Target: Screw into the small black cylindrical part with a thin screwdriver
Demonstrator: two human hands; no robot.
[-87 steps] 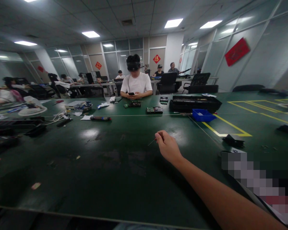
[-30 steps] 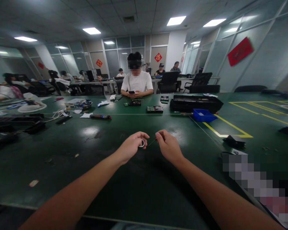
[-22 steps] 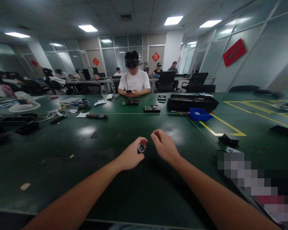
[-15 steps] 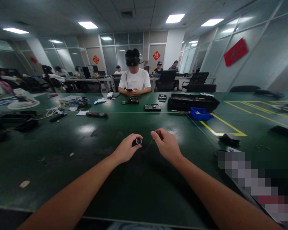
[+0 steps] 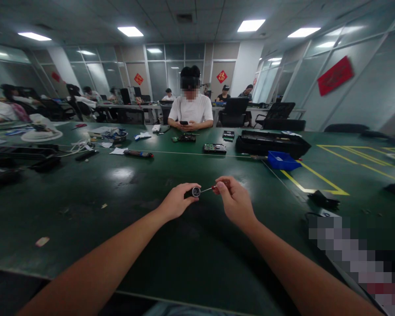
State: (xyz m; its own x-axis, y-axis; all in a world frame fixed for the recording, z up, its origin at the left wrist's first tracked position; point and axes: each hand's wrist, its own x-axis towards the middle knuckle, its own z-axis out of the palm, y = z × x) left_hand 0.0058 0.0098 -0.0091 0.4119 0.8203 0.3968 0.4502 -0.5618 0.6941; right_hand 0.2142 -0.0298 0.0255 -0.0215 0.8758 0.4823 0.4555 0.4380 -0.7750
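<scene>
Black cylinder (image 5: pixel 195 192): one, gripped by the left hand (image 5: pixel 177 202), above the desk (image 5: pixel 171 254).
Thin-shafted tool (image 5: pixel 213 188): one, pinched in the right hand (image 5: pixel 236 198), tip at the cylinder's rim.
Blue bin (image 5: pixel 283 161): one, farther back.
Red wall diamond (image 5: pixel 221 77): reads "福".

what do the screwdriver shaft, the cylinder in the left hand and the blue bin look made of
Screwdriver shaft: probably bare metal, thin and silvery. Cylinder: pale, shiny rim suggests metal; dark body could be plastic or painted metal. Blue bin: likely smooth plastic, evenly coloured.
</scene>
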